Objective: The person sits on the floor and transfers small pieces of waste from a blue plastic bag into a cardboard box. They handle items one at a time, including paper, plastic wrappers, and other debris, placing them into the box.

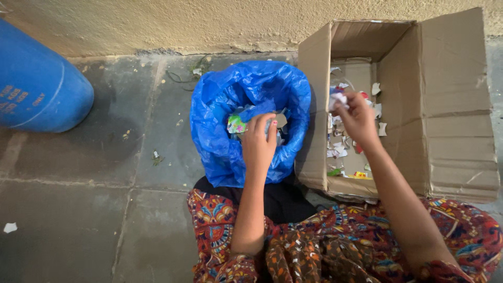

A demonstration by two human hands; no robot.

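Note:
My left hand (pixel 258 140) reaches into the mouth of a blue plastic bag (pixel 220 105) and grips a green and pink wrapper scrap (pixel 236 124). Inside the bag lie more crumpled scraps. My right hand (pixel 357 116) hovers over an open cardboard box (pixel 456 105) and pinches a small white and blue paper scrap (pixel 338 97) between its fingertips. The box floor holds several torn paper and wrapper pieces (pixel 340 149).
A blue plastic drum (pixel 36 86) lies at the far left on the stone floor. A rough plastered wall (pixel 183 23) runs along the back. Small litter bits dot the floor, with a white scrap (pixel 10 227) at the lower left. My patterned clothing (pixel 325 246) fills the bottom.

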